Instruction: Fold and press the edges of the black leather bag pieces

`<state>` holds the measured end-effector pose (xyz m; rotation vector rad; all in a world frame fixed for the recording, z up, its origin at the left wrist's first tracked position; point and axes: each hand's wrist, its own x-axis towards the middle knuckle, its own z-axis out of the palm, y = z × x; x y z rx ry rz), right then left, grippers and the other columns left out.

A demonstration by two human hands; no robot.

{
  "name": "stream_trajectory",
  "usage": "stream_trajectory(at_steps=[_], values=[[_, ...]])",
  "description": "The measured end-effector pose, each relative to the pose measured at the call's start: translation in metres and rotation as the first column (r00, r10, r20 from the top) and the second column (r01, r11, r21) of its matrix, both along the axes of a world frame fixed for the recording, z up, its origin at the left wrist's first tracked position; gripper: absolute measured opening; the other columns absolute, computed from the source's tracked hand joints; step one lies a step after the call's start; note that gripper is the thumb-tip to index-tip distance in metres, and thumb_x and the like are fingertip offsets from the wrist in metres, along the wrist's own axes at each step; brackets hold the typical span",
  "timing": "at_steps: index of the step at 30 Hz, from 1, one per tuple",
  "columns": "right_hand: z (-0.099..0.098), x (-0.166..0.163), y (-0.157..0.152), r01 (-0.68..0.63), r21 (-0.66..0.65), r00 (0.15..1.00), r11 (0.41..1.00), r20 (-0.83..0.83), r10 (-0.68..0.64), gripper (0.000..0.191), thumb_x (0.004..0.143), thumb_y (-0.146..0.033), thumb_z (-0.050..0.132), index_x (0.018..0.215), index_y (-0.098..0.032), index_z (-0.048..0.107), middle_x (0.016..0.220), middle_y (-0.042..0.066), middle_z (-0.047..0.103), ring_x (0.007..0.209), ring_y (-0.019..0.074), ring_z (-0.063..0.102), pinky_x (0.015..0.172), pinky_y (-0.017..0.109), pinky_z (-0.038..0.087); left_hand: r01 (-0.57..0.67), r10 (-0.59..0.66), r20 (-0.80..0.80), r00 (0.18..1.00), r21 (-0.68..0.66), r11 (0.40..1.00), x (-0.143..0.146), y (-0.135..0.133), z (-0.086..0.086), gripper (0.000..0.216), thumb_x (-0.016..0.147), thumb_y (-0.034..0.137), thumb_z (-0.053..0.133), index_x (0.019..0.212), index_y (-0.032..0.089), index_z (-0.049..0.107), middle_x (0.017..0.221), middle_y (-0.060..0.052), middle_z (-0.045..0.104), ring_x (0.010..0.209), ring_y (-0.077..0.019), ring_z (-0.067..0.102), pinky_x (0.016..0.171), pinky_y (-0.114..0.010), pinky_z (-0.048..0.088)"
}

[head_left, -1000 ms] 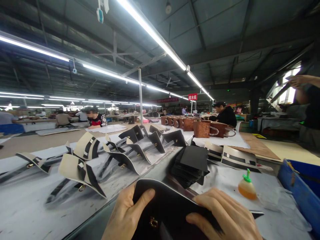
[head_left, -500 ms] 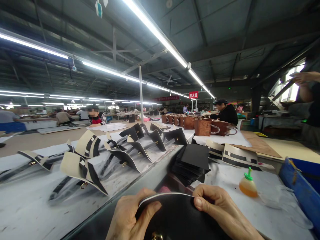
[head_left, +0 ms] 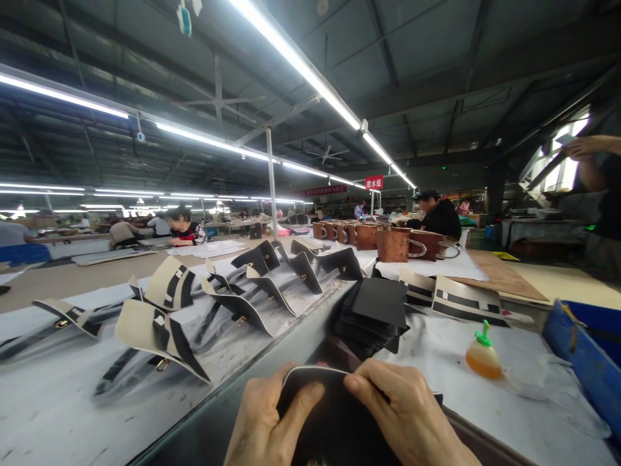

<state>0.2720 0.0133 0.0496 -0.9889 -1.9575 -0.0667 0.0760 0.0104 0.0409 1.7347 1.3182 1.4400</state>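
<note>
At the bottom centre I hold a curved black leather piece (head_left: 330, 414) with a pale edge. My left hand (head_left: 272, 427) grips its left side, thumb lying across the front. My right hand (head_left: 407, 421) covers its upper right edge, fingers pressed over the rim. Just beyond, a stack of black square cut pieces (head_left: 373, 314) rests on the white table covering (head_left: 436, 362).
Several folded black-and-cream flap pieces (head_left: 237, 304) with metal clasps lie on the left. A small orange glue bottle (head_left: 483, 355) with a green nozzle stands to the right, next to a blue bin (head_left: 582, 349). Brown bags (head_left: 392, 246) and seated workers are farther back.
My right hand has slid left along the top edge of the black piece toward my left hand. The piece now sits lower and more folded, and its clasp has dropped out of view.
</note>
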Motion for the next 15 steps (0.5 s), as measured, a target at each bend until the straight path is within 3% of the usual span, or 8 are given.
stream_trajectory(at_steps=[2,4,6,11,15], values=[[0.003,0.015,0.001,-0.044,-0.184,0.999,0.982,-0.011,0.043,0.043,0.104,-0.048,0.046,0.076,-0.021,0.064,0.057,-0.004,0.06,0.049,0.0113,0.056,0.047,0.019,0.037,0.052,-0.052,0.019,0.998,0.014,0.999,-0.007,0.004,0.005,0.027,0.078,0.052,0.073,0.081,0.027,0.08,0.073,-0.004,0.074,0.075,-0.027,0.069,0.073,-0.032,0.058],[0.007,0.035,0.0,-0.027,-0.346,0.999,0.938,-0.035,0.015,0.017,0.094,-0.041,0.065,0.096,-0.025,0.069,0.064,-0.006,0.065,0.057,0.0138,0.062,0.052,0.021,0.04,0.038,-0.037,0.093,0.995,-0.013,0.999,-0.019,0.008,0.008,0.033,0.08,0.056,0.071,0.08,0.024,0.078,0.072,-0.003,0.074,0.074,-0.0257,0.07,0.072,-0.03,0.058],[0.01,0.055,-0.004,0.032,-0.43,0.997,0.902,-0.052,-0.06,0.022,0.082,-0.028,0.075,0.103,-0.028,0.068,0.072,-0.007,0.07,0.065,0.015,0.065,0.056,0.022,0.044,0.01,0.001,0.179,0.984,-0.06,0.998,-0.034,0.011,0.008,0.037,0.077,0.059,0.073,0.079,0.022,0.075,0.071,-0.002,0.074,0.074,-0.0248,0.071,0.066,-0.026,0.058],[0.009,0.081,-0.013,0.084,-0.419,0.989,0.904,-0.079,-0.128,0.013,0.078,-0.022,0.075,0.089,-0.028,0.072,0.083,-0.006,0.076,0.077,0.0171,0.069,0.064,0.024,0.05,-0.047,0.079,0.245,0.966,-0.136,0.99,-0.067,0.021,-0.002,0.042,0.07,0.061,0.079,0.082,0.021,0.072,0.077,0.0,0.078,0.081,-0.0244,0.073,0.061,-0.02,0.057],[0.009,0.078,-0.015,0.063,-0.422,0.986,0.905,-0.113,-0.122,0.012,0.078,-0.02,0.072,0.088,-0.027,0.072,0.08,-0.005,0.075,0.076,0.0176,0.07,0.065,0.025,0.051,-0.093,0.11,0.182,0.977,-0.098,0.991,-0.069,0.022,-0.005,0.042,0.073,0.062,0.076,0.079,0.021,0.071,0.077,0.0,0.079,0.076,-0.0228,0.072,0.059,-0.021,0.058]])
